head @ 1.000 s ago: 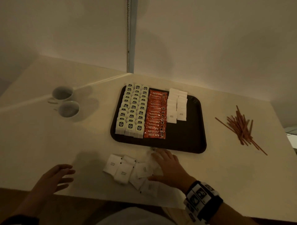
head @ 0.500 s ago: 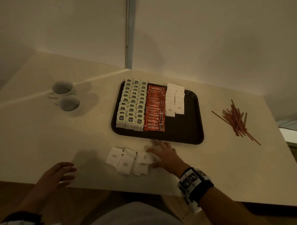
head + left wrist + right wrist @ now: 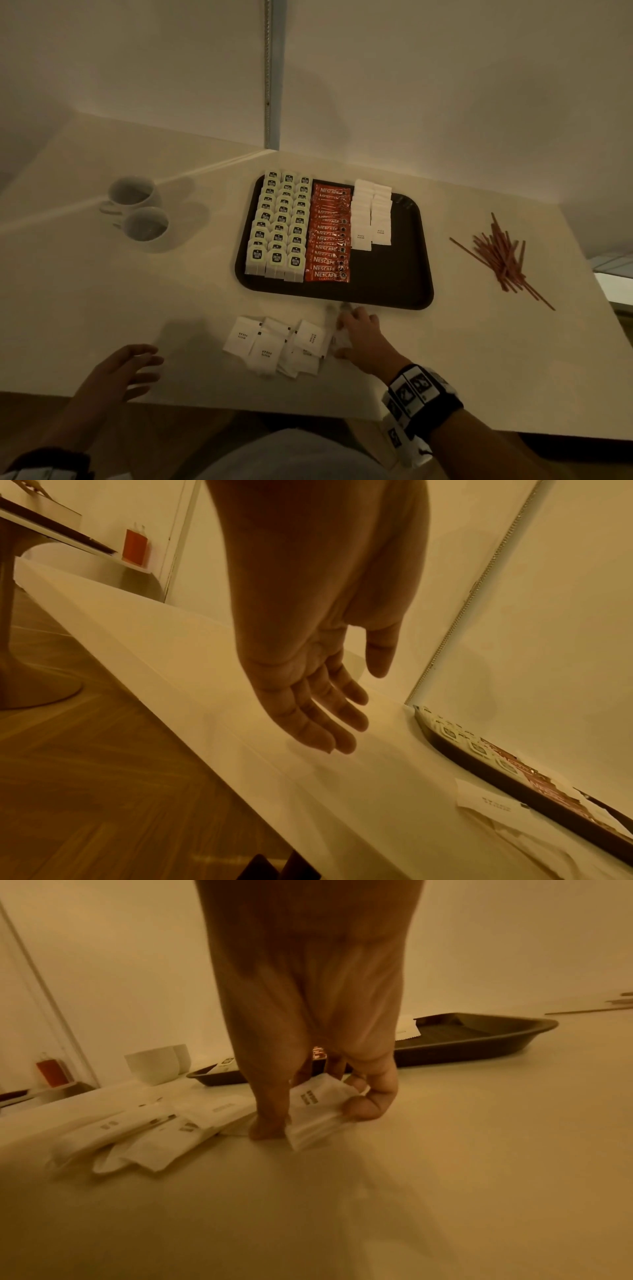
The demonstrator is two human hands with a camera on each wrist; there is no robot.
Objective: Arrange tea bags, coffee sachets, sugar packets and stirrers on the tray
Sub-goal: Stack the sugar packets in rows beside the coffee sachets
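Pinching sugar packet (image 3: 316,1110), right hand (image 3: 308,1047)

The right hand (image 3: 308,1047) pinches a white sugar packet (image 3: 316,1110) on the table (image 3: 445,1150). More packets (image 3: 143,1131) lie beside it. The dark tray (image 3: 479,1045) sits behind.

Dim warm light, wrist views blurry, edges warped.

Place: a hospitality room, likely a hotel room or serviced office; I cannot tell which.
Surface: my pale counter (image 3: 102,308) set into a plain wall corner.
Service ware: two white cups (image 3: 137,209), dark tray (image 3: 394,284) of tea bags (image 3: 277,226).
Floor: wood herringbone (image 3: 85,764).
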